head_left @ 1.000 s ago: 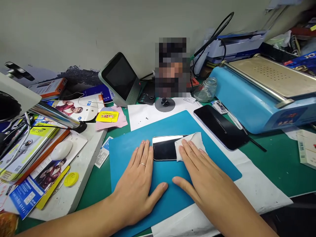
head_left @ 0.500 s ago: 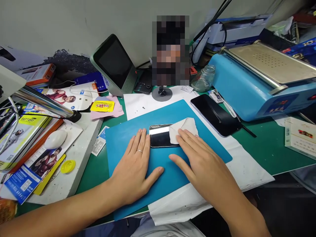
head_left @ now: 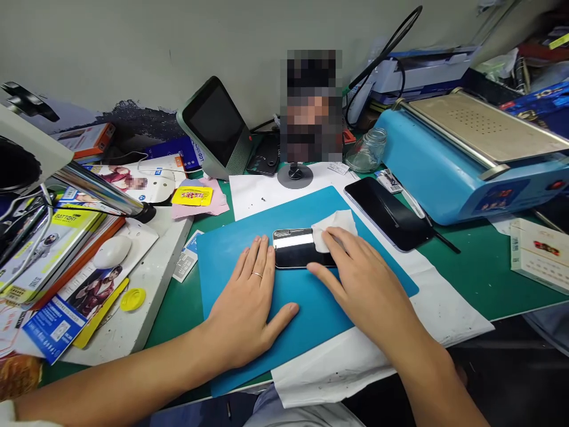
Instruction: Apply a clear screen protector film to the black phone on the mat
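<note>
A phone [head_left: 296, 256] with a dark, shiny screen lies flat on a blue mat [head_left: 249, 228]. My left hand [head_left: 244, 302] rests flat on the mat, fingers stretched out and thumb apart, its fingertips against the phone's left end. A ring shows on one finger. On the right part of the screen my right hand [head_left: 367, 281] holds a folded white tissue [head_left: 335, 222] under its bent fingertips, with the thumb reaching to the phone's near edge. The tissue and fingers hide the phone's right end.
Beyond the mat's right side lies a larger dark phone [head_left: 386, 213]. A blue heating machine [head_left: 444, 172] stands behind it, beside a glass jar [head_left: 368, 151]. Toward the back are a grey screen device [head_left: 217, 127] and a round stand [head_left: 295, 175]. Boxes and a lamp pole [head_left: 102, 190] crowd the left.
My right fingers have curled more over the tissue, which sits slightly further from me on the screen. My left hand stays beside the phone. The whole view has shifted slightly.
</note>
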The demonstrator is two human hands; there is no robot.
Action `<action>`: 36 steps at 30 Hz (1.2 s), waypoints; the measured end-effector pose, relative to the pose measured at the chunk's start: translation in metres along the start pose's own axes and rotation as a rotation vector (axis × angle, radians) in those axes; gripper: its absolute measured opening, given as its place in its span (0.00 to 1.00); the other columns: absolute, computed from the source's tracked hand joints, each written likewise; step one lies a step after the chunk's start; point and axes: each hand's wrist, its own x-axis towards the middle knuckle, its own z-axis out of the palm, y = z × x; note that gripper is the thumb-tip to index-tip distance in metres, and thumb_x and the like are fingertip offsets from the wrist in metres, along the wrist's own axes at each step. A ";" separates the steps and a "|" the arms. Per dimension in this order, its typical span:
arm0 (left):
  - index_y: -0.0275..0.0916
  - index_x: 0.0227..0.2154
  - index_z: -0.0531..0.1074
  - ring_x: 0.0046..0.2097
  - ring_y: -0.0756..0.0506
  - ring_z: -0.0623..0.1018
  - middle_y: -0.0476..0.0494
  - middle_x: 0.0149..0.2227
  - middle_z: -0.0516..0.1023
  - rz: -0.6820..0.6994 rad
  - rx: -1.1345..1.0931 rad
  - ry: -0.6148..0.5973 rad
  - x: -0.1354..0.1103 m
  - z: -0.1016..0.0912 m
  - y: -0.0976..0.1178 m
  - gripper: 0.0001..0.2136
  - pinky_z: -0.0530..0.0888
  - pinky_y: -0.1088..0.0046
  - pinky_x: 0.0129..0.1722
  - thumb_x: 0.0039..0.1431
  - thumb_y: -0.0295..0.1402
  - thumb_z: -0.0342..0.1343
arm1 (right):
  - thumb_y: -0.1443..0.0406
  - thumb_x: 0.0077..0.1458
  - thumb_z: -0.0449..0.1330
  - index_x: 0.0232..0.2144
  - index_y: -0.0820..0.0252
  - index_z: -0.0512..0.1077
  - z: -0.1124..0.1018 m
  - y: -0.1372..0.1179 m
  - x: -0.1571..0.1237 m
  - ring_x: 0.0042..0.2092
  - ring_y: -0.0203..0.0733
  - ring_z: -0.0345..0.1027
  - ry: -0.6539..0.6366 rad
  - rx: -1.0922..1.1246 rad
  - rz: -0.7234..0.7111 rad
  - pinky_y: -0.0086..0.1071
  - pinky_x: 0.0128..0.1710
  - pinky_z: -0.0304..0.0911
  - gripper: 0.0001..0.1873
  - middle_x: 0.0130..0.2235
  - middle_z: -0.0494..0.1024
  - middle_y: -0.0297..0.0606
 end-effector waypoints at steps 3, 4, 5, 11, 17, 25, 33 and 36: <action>0.32 0.72 0.28 0.73 0.29 0.40 0.25 0.73 0.36 -0.004 0.000 0.011 0.000 0.000 0.000 0.42 0.54 0.45 0.68 0.71 0.54 0.43 | 0.52 0.69 0.48 0.56 0.69 0.70 0.003 0.002 0.004 0.54 0.57 0.71 0.014 -0.019 0.016 0.49 0.52 0.68 0.28 0.54 0.77 0.53; 0.32 0.72 0.28 0.73 0.29 0.41 0.26 0.73 0.36 -0.004 -0.001 0.016 0.000 0.000 0.000 0.43 0.54 0.45 0.68 0.71 0.54 0.43 | 0.52 0.69 0.48 0.55 0.68 0.70 0.002 0.002 0.000 0.53 0.57 0.71 0.023 -0.031 0.016 0.49 0.51 0.69 0.27 0.53 0.77 0.53; 0.33 0.72 0.28 0.73 0.30 0.41 0.27 0.73 0.36 -0.005 -0.002 0.020 0.000 0.000 0.000 0.43 0.54 0.46 0.68 0.71 0.54 0.44 | 0.52 0.69 0.48 0.54 0.68 0.71 0.000 0.002 -0.006 0.52 0.56 0.72 0.034 -0.045 0.013 0.49 0.50 0.69 0.26 0.52 0.78 0.52; 0.30 0.72 0.30 0.73 0.29 0.41 0.25 0.73 0.37 -0.007 -0.005 0.017 0.001 -0.001 0.001 0.43 0.54 0.46 0.69 0.71 0.54 0.44 | 0.52 0.69 0.48 0.54 0.70 0.71 -0.005 0.003 -0.015 0.52 0.57 0.72 0.035 -0.066 -0.058 0.50 0.51 0.68 0.27 0.52 0.79 0.54; 0.30 0.72 0.29 0.73 0.30 0.40 0.25 0.73 0.36 -0.003 0.014 -0.003 0.001 -0.001 0.001 0.42 0.55 0.45 0.68 0.71 0.55 0.42 | 0.52 0.69 0.48 0.58 0.68 0.68 0.000 0.006 0.006 0.57 0.55 0.70 -0.018 -0.022 -0.033 0.49 0.54 0.66 0.28 0.57 0.76 0.51; 0.31 0.72 0.28 0.73 0.30 0.40 0.25 0.73 0.36 -0.006 0.008 0.005 -0.001 0.000 0.000 0.43 0.55 0.46 0.68 0.71 0.55 0.43 | 0.52 0.69 0.46 0.55 0.69 0.71 -0.010 0.002 -0.028 0.52 0.56 0.73 0.036 -0.090 -0.035 0.49 0.50 0.68 0.29 0.53 0.79 0.53; 0.32 0.72 0.28 0.73 0.30 0.40 0.27 0.73 0.36 0.011 0.001 0.008 0.000 0.000 0.000 0.43 0.55 0.46 0.68 0.71 0.54 0.44 | 0.49 0.68 0.47 0.58 0.69 0.70 -0.006 0.002 -0.021 0.57 0.57 0.71 0.049 -0.090 0.017 0.48 0.51 0.71 0.32 0.58 0.75 0.54; 0.32 0.72 0.28 0.73 0.29 0.42 0.27 0.73 0.36 0.012 0.008 0.029 0.000 0.001 0.000 0.43 0.56 0.46 0.68 0.71 0.54 0.45 | 0.48 0.68 0.47 0.61 0.75 0.66 0.004 0.006 -0.013 0.62 0.59 0.66 -0.003 -0.123 -0.019 0.51 0.56 0.68 0.37 0.62 0.70 0.57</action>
